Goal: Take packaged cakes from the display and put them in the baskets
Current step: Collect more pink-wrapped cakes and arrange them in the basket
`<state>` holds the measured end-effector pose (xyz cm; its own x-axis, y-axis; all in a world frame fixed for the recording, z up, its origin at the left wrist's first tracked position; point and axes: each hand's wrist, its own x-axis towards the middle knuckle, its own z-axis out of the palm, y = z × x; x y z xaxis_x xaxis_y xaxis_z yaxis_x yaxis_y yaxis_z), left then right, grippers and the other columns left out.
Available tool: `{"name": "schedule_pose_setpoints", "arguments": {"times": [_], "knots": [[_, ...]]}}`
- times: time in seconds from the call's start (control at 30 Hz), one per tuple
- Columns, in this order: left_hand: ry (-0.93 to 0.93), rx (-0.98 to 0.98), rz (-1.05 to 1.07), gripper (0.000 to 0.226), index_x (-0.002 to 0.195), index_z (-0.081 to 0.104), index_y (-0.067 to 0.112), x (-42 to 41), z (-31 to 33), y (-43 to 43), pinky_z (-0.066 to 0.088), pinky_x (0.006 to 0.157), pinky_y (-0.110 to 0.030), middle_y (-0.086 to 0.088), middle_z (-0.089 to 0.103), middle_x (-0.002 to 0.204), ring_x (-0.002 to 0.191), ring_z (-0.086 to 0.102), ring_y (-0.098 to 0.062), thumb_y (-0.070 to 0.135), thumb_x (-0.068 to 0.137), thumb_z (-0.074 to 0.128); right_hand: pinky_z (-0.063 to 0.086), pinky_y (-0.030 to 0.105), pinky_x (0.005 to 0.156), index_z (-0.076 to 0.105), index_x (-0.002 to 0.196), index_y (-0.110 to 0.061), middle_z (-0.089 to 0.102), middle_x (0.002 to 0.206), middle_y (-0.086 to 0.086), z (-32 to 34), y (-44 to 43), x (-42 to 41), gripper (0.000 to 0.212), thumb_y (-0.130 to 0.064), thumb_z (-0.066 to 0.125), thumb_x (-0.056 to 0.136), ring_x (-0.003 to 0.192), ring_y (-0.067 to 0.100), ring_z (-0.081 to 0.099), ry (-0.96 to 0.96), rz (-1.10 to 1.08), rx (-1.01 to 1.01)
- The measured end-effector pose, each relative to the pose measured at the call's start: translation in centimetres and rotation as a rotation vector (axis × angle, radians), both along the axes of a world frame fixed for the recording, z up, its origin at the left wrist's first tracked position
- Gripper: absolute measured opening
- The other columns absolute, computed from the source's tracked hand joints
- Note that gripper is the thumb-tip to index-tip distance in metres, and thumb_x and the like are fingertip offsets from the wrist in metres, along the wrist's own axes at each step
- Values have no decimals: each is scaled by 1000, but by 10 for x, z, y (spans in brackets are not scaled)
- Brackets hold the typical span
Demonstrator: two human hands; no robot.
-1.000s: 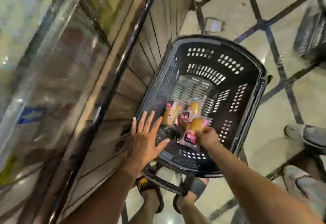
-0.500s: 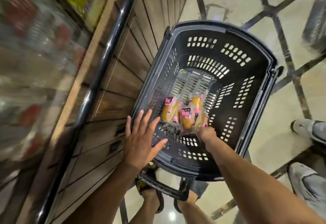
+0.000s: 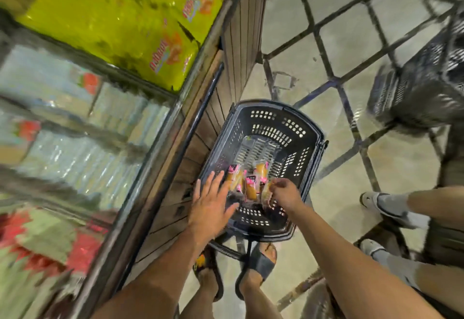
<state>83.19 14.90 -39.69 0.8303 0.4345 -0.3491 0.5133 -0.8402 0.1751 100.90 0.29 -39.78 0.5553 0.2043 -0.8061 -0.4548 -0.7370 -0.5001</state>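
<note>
A black plastic basket (image 3: 315, 130) stands on the floor beside the display's base. Several packaged cakes (image 3: 247, 188), golden in clear wrappers with pink labels, lie side by side on its bottom. My left hand (image 3: 212, 205) is spread flat, fingers straight, over the basket's near left rim and holds nothing. My right hand (image 3: 286, 195) hovers inside the basket at the rightmost cake (image 3: 265, 193), fingers loosely curled, and covers that cake's near end. I see nothing pinched between its fingers.
The glass-fronted display (image 3: 75, 143) fills the left, with yellow packs (image 3: 113, 17) on top, a black rail (image 3: 193, 140) and wooden panels (image 3: 175, 208). A second black basket (image 3: 421, 93) stands at the right. Another person's legs and white shoes (image 3: 379, 203) are close by. My sandalled feet (image 3: 258, 266) are under the basket's handle.
My right hand has lowered the cake it held and laid it beside the others. The view has pulled up and back from the basket. My left hand stays spread.
</note>
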Motion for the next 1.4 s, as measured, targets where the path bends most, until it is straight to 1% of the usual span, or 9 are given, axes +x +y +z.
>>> {"name": "schedule_pose_setpoints", "arguments": {"times": [0.07,0.2,0.3,0.63,0.77,0.9,1.0,1.13,1.4], "knots": [[-42,-36,8,73,162,25,31,12,49,-2,3,129,-50,3,15,173,160,3,-21,62,99,46,50,35,86,63,118,-8,70,116,13,58,2,10,21,-7,61,97,101,26,64,-198,127,16],[-133,-8,-36,70,162,26,29,40,141,-6,3,130,-47,2,13,173,160,0,-19,63,101,37,41,24,93,66,125,-7,65,118,4,172,7,29,33,-7,65,92,108,18,60,-509,334,97],[-217,52,-60,71,163,22,27,61,212,3,6,130,-47,1,12,173,160,3,-20,61,103,38,41,38,109,60,133,-14,60,131,9,248,16,42,47,-12,68,86,126,27,54,-693,425,137],[-576,427,97,65,158,37,23,33,421,71,23,124,-56,-7,31,167,156,22,-31,53,101,47,32,39,116,55,139,-14,50,145,11,462,92,26,54,-16,70,87,140,28,40,-1189,686,387],[-584,554,214,70,161,31,24,-28,479,90,14,128,-53,-5,20,171,159,12,-28,56,102,49,35,44,112,53,142,-14,47,147,10,527,125,-23,55,-21,70,90,139,29,39,-1296,765,509],[-625,660,330,71,159,35,25,-113,529,96,24,124,-56,-7,28,169,156,23,-33,55,98,57,34,45,115,52,143,-13,46,150,9,582,153,-88,58,-24,69,89,141,29,38,-1420,843,655],[-633,746,401,68,156,40,24,-189,553,94,29,122,-56,-11,37,164,152,32,-34,55,95,49,33,46,117,52,143,-15,45,150,10,608,167,-149,59,-22,68,87,142,30,37,-1440,912,757],[-619,834,514,66,149,48,22,-302,568,68,27,122,-54,-10,41,161,150,34,-33,50,92,64,36,45,113,57,137,-10,51,140,14,622,169,-248,56,-31,60,85,135,32,43,-1426,994,907],[-469,888,724,67,157,35,26,-528,562,-21,22,125,-55,-6,27,168,156,21,-31,51,98,56,34,46,115,56,139,-13,49,145,13,603,148,-448,57,-28,68,85,139,31,42,-1267,1209,1113]]}}
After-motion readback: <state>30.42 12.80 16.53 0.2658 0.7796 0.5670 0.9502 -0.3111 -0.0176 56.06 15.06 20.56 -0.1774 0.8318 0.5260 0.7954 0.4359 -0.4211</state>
